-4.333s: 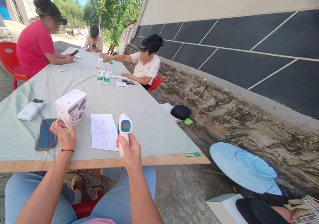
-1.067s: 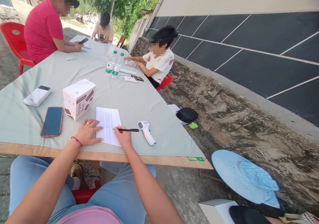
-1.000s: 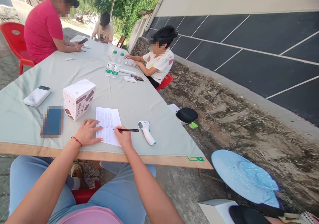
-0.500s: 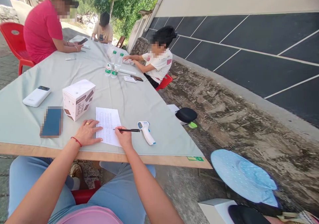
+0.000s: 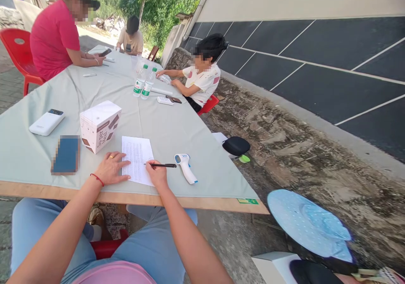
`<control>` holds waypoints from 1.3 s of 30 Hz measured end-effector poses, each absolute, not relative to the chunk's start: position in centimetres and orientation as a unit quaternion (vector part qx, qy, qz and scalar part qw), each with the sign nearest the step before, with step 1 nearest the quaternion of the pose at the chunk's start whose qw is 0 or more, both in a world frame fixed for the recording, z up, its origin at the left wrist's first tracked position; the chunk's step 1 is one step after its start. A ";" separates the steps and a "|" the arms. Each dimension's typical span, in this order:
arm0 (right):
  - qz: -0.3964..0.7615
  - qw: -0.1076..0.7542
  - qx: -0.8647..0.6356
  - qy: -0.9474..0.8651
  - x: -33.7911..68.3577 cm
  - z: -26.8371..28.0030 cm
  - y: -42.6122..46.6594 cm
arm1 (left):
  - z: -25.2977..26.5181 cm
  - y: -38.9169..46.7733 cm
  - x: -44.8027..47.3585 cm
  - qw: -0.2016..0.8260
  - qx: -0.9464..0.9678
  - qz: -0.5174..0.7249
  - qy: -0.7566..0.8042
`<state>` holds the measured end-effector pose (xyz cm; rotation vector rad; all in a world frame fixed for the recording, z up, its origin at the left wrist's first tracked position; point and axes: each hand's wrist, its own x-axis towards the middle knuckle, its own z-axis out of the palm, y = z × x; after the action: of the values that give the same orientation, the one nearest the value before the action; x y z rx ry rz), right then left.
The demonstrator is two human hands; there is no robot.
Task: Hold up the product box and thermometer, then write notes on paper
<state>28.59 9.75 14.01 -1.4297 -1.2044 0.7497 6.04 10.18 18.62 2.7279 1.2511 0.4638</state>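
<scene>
A sheet of paper [image 5: 136, 157] covered in rows of small writing lies near the table's front edge. My left hand [image 5: 110, 169] rests flat with fingers spread, its fingertips on the sheet's left side. My right hand [image 5: 157, 174] grips a black pen [image 5: 164, 165], whose tip meets the paper at its right half. Just right of the pen lies a white infrared thermometer [image 5: 185, 169]. Behind my left hand stands a white and brown box [image 5: 100, 126] marked "Super Meal". A phone-like blue device [image 5: 65, 155], blurred out, lies to the left.
The cloth-covered table [image 5: 209, 170] also bears a white power bank [image 5: 47, 122] and two water bottles [image 5: 139, 81]. Three people sit around it, one in a red shirt [image 5: 55, 37]. A light-blue hat [image 5: 308, 223] lies low at the right.
The pen's rear end has tilted very slightly. The person at the right has shifted a little, head and hands moving slightly rightward. My left hand has stayed in place.
</scene>
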 end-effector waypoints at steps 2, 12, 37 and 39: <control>0.319 0.534 -0.598 -0.506 28.6 14.1 9.7 | 18.6 10.2 6.0 0.050 0.897 0.155 0.411; 0.309 0.530 -0.608 -0.503 28.6 14.1 9.7 | 19.0 10.1 6.0 0.057 0.897 0.143 0.414; 0.198 0.538 -0.600 -0.559 30.0 14.6 9.3 | 18.8 10.0 6.1 0.028 0.861 0.295 0.414; 0.134 0.498 -0.597 -0.615 31.2 14.9 9.5 | 18.9 10.0 5.8 -0.022 0.792 0.400 0.460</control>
<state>31.15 9.51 14.87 -1.4441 -1.4893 0.3239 5.76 9.96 18.87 2.5252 1.4669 1.2749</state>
